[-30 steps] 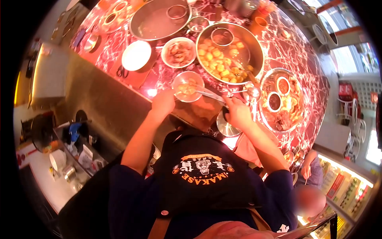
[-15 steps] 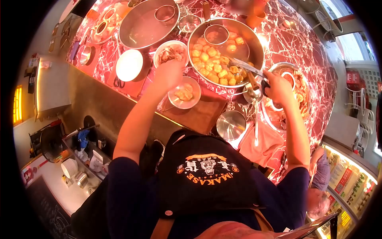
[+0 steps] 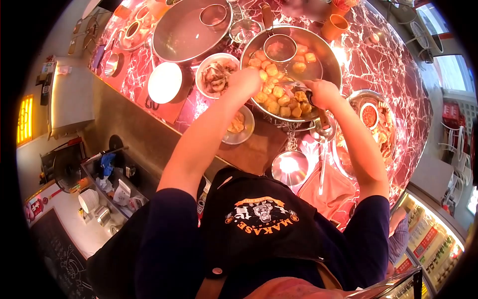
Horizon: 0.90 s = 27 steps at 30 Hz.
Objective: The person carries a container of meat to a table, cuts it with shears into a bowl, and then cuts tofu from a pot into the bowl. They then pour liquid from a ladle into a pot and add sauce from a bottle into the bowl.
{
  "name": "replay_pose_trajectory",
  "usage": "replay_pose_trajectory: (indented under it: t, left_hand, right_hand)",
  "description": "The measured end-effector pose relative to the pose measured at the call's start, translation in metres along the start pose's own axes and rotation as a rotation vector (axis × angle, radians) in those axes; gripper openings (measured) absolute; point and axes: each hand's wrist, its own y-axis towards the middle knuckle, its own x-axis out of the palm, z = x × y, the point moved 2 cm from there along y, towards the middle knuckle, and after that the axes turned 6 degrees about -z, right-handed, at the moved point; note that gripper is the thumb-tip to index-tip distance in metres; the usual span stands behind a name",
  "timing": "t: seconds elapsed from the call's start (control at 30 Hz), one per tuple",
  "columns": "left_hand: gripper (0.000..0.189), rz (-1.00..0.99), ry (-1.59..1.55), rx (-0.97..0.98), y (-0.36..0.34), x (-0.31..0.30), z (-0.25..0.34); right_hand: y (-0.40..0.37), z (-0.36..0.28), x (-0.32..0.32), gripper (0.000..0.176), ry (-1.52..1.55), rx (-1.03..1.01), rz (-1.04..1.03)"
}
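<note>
My right hand (image 3: pixel 323 93) grips a pair of scissors (image 3: pixel 298 84) by its dark handles, the blades pointing left over the wide metal pot (image 3: pixel 337 59). Golden, rounded tofu-puff-like pieces (image 3: pixel 284 99) sit in liquid in that pot. My left hand (image 3: pixel 246 82) is closed at the pot's left rim, near the scissor tips; whatever its fingers hold is hidden. To its left stands a white bowl of sliced meat-like pieces (image 3: pixel 217 77). Below it, partly behind my forearm, is a smaller bowl (image 3: pixel 246 134) with pale yellow food.
A round strainer (image 3: pixel 280 48) rests in the pot. Left of it are a large pan of liquid (image 3: pixel 172 42) and a white lidlike disc (image 3: pixel 165 82). At right lies a food platter (image 3: pixel 386 142) with a red dish. Near my apron are a metal bowl (image 3: pixel 290 167) and a red cloth (image 3: pixel 328 187).
My left hand has moved right, from over the bowl of meat-like pieces to the pot. My right hand has shifted left with the scissors, further over the pot.
</note>
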Motion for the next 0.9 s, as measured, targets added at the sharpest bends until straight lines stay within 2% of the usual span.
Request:
replay_pose_trajectory:
  t: [0.07, 0.13, 0.2, 0.23, 0.3, 0.33, 0.4, 0.47, 0.57, 0.63, 0.67, 0.73, 0.8, 0.9]
  left_hand:
    - [0.023, -0.016, -0.021, -0.023, -0.016, -0.002, -0.009]
    - [0.023, -0.022, -0.044, -0.044, -0.033, 0.001, -0.022]
    - [0.023, 0.261, -0.266, 0.050, -0.048, 0.013, -0.037]
    - [0.023, 0.267, -0.266, 0.051, -0.055, 0.019, -0.040]
    - [0.024, 0.140, -0.692, 0.000, -0.071, 0.028, -0.045]
    - [0.024, 0.146, -0.695, 0.001, -0.072, 0.037, -0.049]
    - [0.025, 0.295, -0.698, 0.084, -0.074, 0.054, -0.057]
    - [0.025, 0.284, -0.766, 0.067, -0.084, 0.059, -0.061]
    - [0.024, 0.327, -0.670, 0.011, -0.100, 0.046, -0.060]
    - [0.024, 0.344, -0.355, 0.047, -0.096, 0.027, -0.053]
    - [0.024, 0.345, -0.355, 0.050, -0.089, 0.017, -0.049]
    - [0.023, 0.121, 0.060, 0.047, -0.066, -0.002, -0.034]
    - [0.022, 0.104, 0.127, 0.078, -0.047, -0.018, -0.023]
    - [0.021, 0.068, 0.197, 0.132, -0.029, -0.026, -0.005]
  right_hand:
    - [-0.019, 0.008, 0.000, 0.053, 0.146, -0.047, 0.157]
    - [-0.041, 0.006, -0.007, 0.057, 0.164, -0.063, 0.195]
    - [-0.065, -0.003, -0.020, 0.058, 0.145, 0.014, 0.164]
    - [-0.073, -0.008, -0.020, 0.058, 0.142, 0.014, 0.169]
    - [-0.088, -0.019, -0.021, 0.059, 0.154, -0.010, 0.251]
    - [-0.095, -0.025, -0.020, 0.059, 0.148, -0.012, 0.254]
    - [-0.104, -0.039, -0.021, 0.060, 0.157, -0.019, 0.300]
    - [-0.109, -0.047, -0.021, 0.056, 0.170, -0.002, 0.312]
    - [-0.100, -0.036, -0.019, 0.046, 0.075, 0.127, 0.248]
    - [-0.083, -0.031, -0.021, 0.047, 0.035, 0.157, 0.115]
    - [-0.074, -0.034, -0.024, 0.047, 0.042, 0.162, 0.057]
    - [-0.054, -0.044, -0.025, 0.050, 0.075, 0.195, -0.006]
    - [-0.039, -0.056, -0.032, 0.053, 0.107, 0.225, -0.068]
    - [-0.020, -0.060, -0.035, 0.056, 0.078, 0.230, -0.268]
